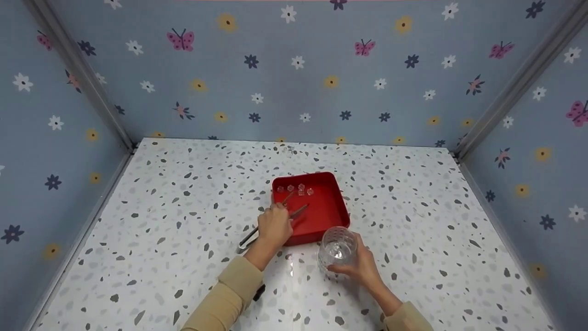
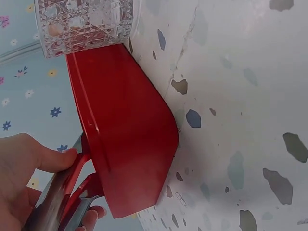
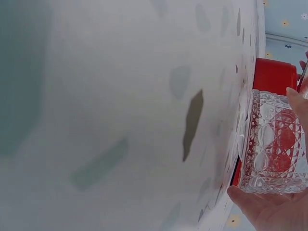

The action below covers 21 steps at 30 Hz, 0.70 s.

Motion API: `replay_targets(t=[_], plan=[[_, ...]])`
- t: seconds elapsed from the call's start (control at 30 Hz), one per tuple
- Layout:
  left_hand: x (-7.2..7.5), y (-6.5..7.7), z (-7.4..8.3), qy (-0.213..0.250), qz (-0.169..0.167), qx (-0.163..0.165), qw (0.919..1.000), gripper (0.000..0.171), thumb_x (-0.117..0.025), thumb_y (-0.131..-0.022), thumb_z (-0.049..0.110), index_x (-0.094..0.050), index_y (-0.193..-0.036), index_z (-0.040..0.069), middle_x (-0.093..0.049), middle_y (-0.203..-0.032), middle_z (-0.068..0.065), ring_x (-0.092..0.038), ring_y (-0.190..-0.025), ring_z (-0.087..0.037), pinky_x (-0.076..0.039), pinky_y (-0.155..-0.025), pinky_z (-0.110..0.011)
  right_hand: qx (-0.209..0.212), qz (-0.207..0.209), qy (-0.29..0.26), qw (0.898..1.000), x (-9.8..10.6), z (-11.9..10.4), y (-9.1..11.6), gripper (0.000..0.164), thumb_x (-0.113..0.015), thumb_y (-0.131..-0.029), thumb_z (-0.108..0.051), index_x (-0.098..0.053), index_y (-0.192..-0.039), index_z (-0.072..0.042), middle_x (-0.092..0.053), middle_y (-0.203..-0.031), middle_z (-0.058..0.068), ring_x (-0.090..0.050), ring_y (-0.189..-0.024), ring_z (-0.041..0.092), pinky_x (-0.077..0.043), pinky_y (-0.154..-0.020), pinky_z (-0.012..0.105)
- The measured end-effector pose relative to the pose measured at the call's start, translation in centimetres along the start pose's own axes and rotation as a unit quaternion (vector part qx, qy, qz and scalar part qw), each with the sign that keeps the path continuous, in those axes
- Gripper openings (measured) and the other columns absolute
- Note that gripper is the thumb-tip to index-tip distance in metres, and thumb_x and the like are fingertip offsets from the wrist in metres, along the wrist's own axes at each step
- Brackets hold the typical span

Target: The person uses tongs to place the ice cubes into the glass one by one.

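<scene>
My left hand (image 1: 275, 225) grips metal tongs (image 1: 249, 235), whose two tips reach apart over the inside of a square red tray (image 1: 326, 216). In the left wrist view, thumb and fingers lie around the tongs (image 2: 53, 202) beside the tray wall (image 2: 130, 144). Several small clear faceted pieces (image 1: 291, 188) lie near the tray's far left corner. My right hand (image 1: 363, 264) holds a clear patterned drinking glass (image 1: 337, 253) upright by its side, close to the tray's near right corner. Fingers and thumb wrap the glass (image 3: 274, 139) in the right wrist view.
A white speckled tabletop (image 1: 183, 220) spreads around the tray. Blue walls (image 1: 294, 55) printed with flowers and butterflies enclose its back and sides. A small black piece (image 1: 259, 292) shows beside the left sleeve (image 1: 225, 294).
</scene>
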<state>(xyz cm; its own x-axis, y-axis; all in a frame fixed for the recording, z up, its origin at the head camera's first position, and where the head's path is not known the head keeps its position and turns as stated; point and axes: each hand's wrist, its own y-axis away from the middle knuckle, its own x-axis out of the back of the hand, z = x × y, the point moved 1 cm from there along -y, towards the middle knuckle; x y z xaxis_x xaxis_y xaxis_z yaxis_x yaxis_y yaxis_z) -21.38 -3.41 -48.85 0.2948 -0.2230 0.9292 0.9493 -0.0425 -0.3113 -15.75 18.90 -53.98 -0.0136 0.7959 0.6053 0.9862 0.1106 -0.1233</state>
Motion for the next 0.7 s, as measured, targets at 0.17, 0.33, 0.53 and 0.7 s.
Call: replay_targets(t=[0.17,0.33,0.53,0.7], plan=[[-0.2,-0.4,0.1,-0.009,-0.016,0.01,0.9998,0.039,-0.07,-0.07,0.022,-0.059,-0.09,-0.009,-0.056,-0.074,-0.015,-0.058,-0.066,-0.028,-0.046,-0.052,-0.04,0.009,0.002,0.003,1.0,0.0,0.0,0.0,0.089,-0.086,-0.047,-0.029,-0.04,-0.121,-0.009,-0.057,-0.111,0.012,-0.053,-0.101,0.03,-0.041,-0.083,0.044],[-0.6,-0.8,0.3,-0.028,-0.021,0.012,0.9993,0.04,-0.07,-0.071,0.023,-0.059,-0.091,-0.01,-0.058,-0.077,-0.016,-0.058,-0.066,-0.027,-0.046,-0.051,-0.038,0.016,0.003,-0.001,1.0,0.0,0.1,0.0,0.089,-0.086,-0.047,-0.029,-0.04,-0.121,-0.009,-0.057,-0.111,0.013,-0.053,-0.101,0.03,-0.041,-0.082,0.044],[-0.9,-1.2,0.7,-0.05,-0.016,0.019,0.9984,0.039,-0.07,-0.069,0.024,-0.061,-0.087,-0.009,-0.06,-0.077,-0.017,-0.059,-0.064,-0.027,-0.046,-0.052,-0.037,0.022,-0.004,-0.015,1.0,0.0,0.2,0.0,0.089,-0.085,-0.049,-0.032,-0.04,-0.121,-0.007,-0.056,-0.112,0.012,-0.053,-0.101,0.029,-0.042,-0.081,0.044],[-1.0,-1.5,0.9,-0.049,-0.027,0.031,0.998,0.037,-0.07,-0.069,0.028,-0.064,-0.082,-0.006,-0.059,-0.074,-0.017,-0.059,-0.062,-0.027,-0.046,-0.05,-0.037,0.013,-0.005,-0.014,1.0,0.0,0.2,0.0,0.09,-0.086,-0.049,-0.031,-0.04,-0.122,-0.008,-0.055,-0.114,0.012,-0.052,-0.103,0.029,-0.04,-0.084,0.044]])
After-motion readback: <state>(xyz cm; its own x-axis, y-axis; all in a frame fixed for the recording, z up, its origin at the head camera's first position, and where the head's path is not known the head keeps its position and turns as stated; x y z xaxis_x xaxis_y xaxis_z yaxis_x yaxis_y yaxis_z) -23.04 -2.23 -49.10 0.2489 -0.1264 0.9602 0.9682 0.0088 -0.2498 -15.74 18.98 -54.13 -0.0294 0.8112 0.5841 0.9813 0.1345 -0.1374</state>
